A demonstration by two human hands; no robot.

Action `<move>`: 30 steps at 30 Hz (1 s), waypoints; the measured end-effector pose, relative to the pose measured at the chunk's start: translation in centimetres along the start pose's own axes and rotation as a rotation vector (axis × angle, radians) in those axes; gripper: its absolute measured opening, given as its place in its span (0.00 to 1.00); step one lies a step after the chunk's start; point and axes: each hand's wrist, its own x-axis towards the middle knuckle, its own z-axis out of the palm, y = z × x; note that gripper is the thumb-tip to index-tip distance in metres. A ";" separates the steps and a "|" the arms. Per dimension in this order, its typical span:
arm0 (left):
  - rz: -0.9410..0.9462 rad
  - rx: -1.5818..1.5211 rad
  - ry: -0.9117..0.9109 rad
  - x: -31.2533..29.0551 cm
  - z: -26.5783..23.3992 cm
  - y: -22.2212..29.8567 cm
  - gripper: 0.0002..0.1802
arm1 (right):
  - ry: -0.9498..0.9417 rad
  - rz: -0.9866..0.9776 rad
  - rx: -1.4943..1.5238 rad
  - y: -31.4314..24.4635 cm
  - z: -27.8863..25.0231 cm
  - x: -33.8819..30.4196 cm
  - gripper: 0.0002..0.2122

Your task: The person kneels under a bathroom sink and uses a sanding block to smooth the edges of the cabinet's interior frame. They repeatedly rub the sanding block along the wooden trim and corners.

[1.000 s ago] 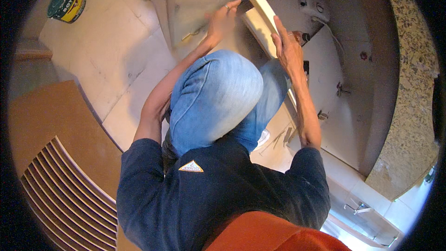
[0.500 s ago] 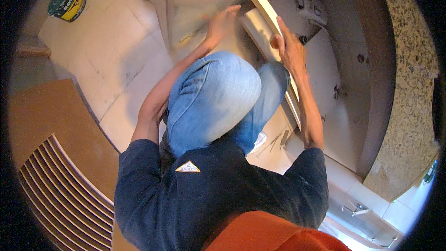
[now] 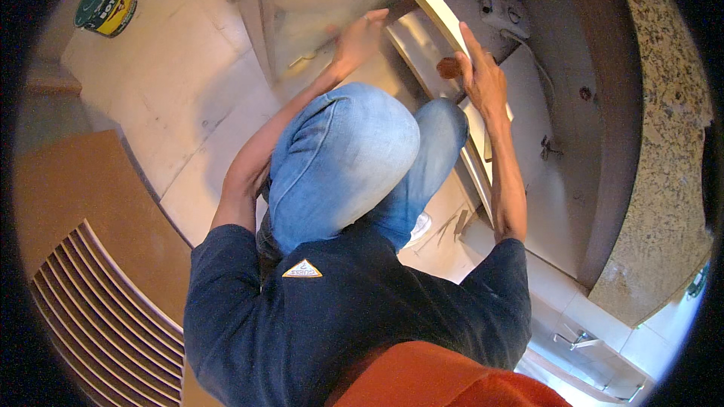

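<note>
One small shift since a second ago: pale strip (image 3: 441, 15) and right hand (image 3: 487, 90) slightly farther right beyond the jeans (image 3: 347, 158), with a rounded brown thing (image 3: 448, 68) now plainer beside the thumb. Long axis of the strip slanting, far end pointing up-left, away from the jeans. Narrow, cream-coloured, brightly lit. Hands well apart: right against or just over the strip, cannot tell whether gripping; left hand (image 3: 360, 41) just beyond the jeans, blurred, fingers extended, near a cloudy panel (image 3: 320, 7).
</note>
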 end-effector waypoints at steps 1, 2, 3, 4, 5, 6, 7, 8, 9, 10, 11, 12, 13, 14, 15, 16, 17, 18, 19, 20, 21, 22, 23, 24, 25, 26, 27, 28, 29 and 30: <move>0.052 0.005 0.037 0.3 0.2 -0.5 0.18 | -0.026 -0.096 0.055 0.0 0.0 0.1 0.25; 0.056 0.030 0.027 0.4 0.3 -1.0 0.18 | 0.015 -0.164 0.099 0.0 -0.2 0.1 0.25; -0.005 0.066 -0.002 0.1 0.6 -1.5 0.18 | -0.026 -0.277 0.159 0.0 -0.2 0.1 0.25; 0.063 0.031 0.027 0.2 0.8 -1.9 0.18 | -0.205 -0.205 0.005 0.0 -0.3 0.0 0.25; 0.083 0.016 0.038 0.3 0.8 -2.2 0.18 | -0.103 -0.167 0.026 0.0 -0.3 0.1 0.26; 0.047 0.005 0.027 0.2 0.9 -2.4 0.18 | -0.074 -0.109 0.044 0.1 -0.3 0.1 0.26; 0.072 -0.002 0.002 0.0 0.9 -2.5 0.18 | 0.008 -0.012 0.032 0.1 -0.3 0.3 0.26; 0.056 -0.001 -0.018 -0.2 0.9 -2.4 0.18 | -0.014 0.012 -0.013 0.1 -0.2 0.2 0.27; 0.051 0.010 -0.023 0.0 0.5 -2.3 0.18 | -0.055 -0.076 0.043 0.2 -0.2 0.3 0.26; 0.038 0.000 -0.006 0.0 0.5 -2.0 0.19 | -0.068 -0.120 0.077 0.2 -0.1 0.1 0.26; 0.010 0.033 -0.013 -0.4 0.4 -1.8 0.19 | -0.154 -0.144 0.106 0.2 -0.2 0.0 0.26; -0.020 0.078 -0.020 -0.4 0.4 -1.6 0.19 | -0.094 -0.326 0.026 0.2 -0.2 -0.1 0.26; 0.022 0.117 0.014 -0.3 0.4 -1.5 0.19 | -0.029 -0.211 0.034 0.2 -0.3 0.0 0.27; 0.000 0.071 -0.026 -0.3 0.4 -1.5 0.19 | -0.044 -0.115 0.049 0.2 -0.3 0.0 0.27; 0.052 0.013 -0.015 -0.1 0.6 -1.6 0.19 | 0.000 0.024 0.026 0.3 -0.4 0.2 0.27; 0.036 -0.026 -0.044 0.0 1.0 -1.8 0.19 | 0.018 0.007 -0.058 0.3 -0.4 0.2 0.28; 0.113 0.024 -0.009 0.3 1.0 -2.0 0.19 | -0.011 -0.091 0.013 0.3 -0.4 0.3 0.28; 0.112 0.098 -0.026 0.4 0.9 -2.3 0.19 | 0.001 -0.139 0.055 0.3 -0.4 0.2 0.27; 0.058 0.182 -0.051 -0.2 1.0 -2.6 0.19 | -0.080 -0.178 0.092 0.3 -0.4 0.2 0.27; 0.095 0.115 -0.033 -0.2 1.1 -2.9 0.19 | -0.051 -0.292 0.071 0.3 -0.4 0.1 0.27; 0.104 0.068 -0.021 0.2 1.2 -3.0 0.19 | 0.027 -0.206 0.059 0.3 -0.4 0.2 0.27; 0.067 0.032 -0.047 0.0 1.3 -3.1 0.19 | 0.023 -0.125 0.056 0.3 -0.3 0.2 0.28; 0.114 0.049 -0.054 -0.3 1.6 -3.2 0.19 | 0.091 -0.034 0.033 0.4 -0.3 0.3 0.28; 0.131 0.086 -0.067 -0.4 1.6 -3.3 0.19 | 0.036 0.018 0.025 0.4 -0.2 0.2 0.28; 0.187 0.124 -0.047 -0.4 1.5 -3.3 0.19 | 0.014 -0.067 0.149 0.5 -0.2 0.2 0.27; 0.164 0.195 -0.017 -0.5 1.5 -3.3 0.19 | 0.008 -0.145 0.090 0.6 -0.3 0.1 0.27; 0.120 0.174 -0.045 -0.8 1.5 -3.3 0.19 | -0.076 -0.232 0.041 0.6 -0.3 -0.2 0.27; 0.096 0.167 -0.040 -0.6 1.5 -3.3 0.19 | -0.021 -0.175 0.073 0.8 -0.4 0.1 0.27; 0.144 0.146 -0.004 -0.5 1.4 -3.3 0.19 | -0.035 -0.119 0.113 1.0 -0.4 0.4 0.28; 0.122 0.148 -0.063 -0.4 1.5 -3.4 0.19 | -0.014 -0.043 0.145 1.1 -0.5 0.3 0.28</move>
